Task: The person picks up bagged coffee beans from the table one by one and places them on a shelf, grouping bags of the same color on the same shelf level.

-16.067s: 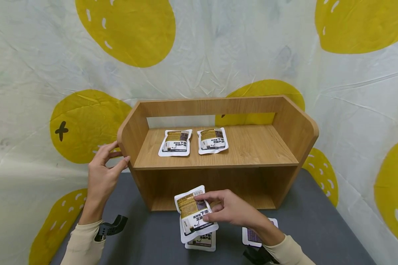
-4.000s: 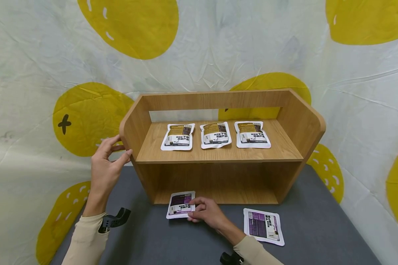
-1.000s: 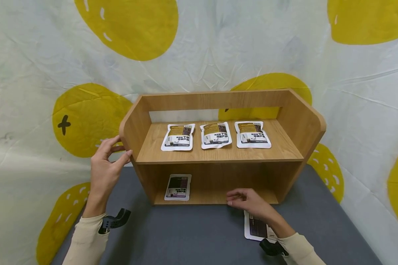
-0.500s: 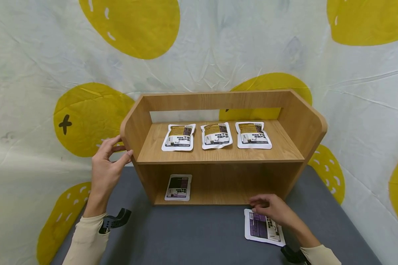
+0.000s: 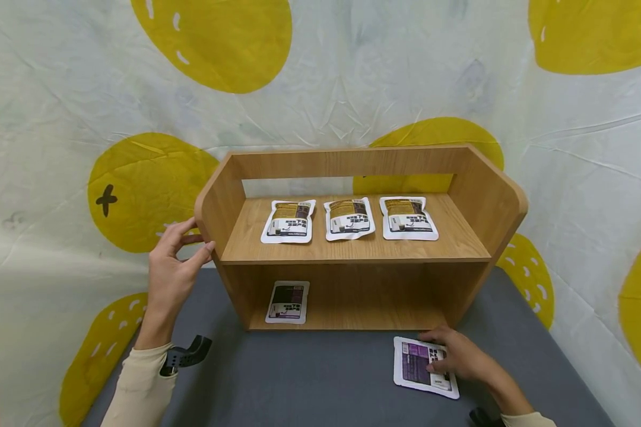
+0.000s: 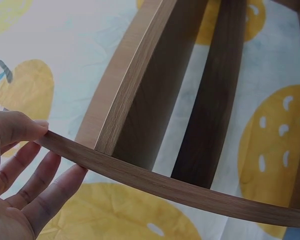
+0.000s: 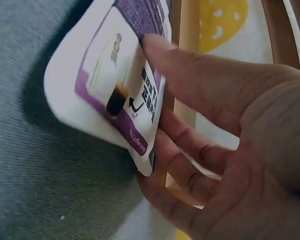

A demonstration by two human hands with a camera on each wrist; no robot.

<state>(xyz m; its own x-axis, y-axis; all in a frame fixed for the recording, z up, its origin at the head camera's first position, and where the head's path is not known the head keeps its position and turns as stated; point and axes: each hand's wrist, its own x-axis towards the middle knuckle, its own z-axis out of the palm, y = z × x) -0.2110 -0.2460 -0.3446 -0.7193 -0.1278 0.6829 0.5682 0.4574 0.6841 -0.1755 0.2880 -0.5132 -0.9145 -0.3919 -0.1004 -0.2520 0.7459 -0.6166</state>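
Note:
My left hand [image 5: 172, 279] holds the left side panel of a small wooden two-tier shelf [image 5: 352, 252]. In the left wrist view, its thumb and fingertips pinch the panel's edge [image 6: 135, 179]. On the dark tabletop in front of the shelf, at the right, lies a white pouch with a purple label [image 5: 415, 363], printed with "Coffee". My right hand [image 5: 463, 356] grips this coffee pouch by its right part. Seen from the right wrist, the thumb [image 7: 162, 52] presses on the pouch's printed face while the other fingers [image 7: 175, 150] are at its edge, their tips partly hidden.
Three white pouches with brown-gold labels, a left one [image 5: 287, 223], a middle one [image 5: 349, 220] and a right one [image 5: 409, 219], lie in a row on the upper tier. A purple-labelled pouch [image 5: 288, 302] leans in the lower tier's left end. Patterned cloth [image 5: 320, 77] hangs behind.
Over the last second my right hand has moved right and down from the lower tier's front onto the tabletop coffee pouch. Earlier, the other purple-labelled pouch went into the lower tier. My left hand stays put.

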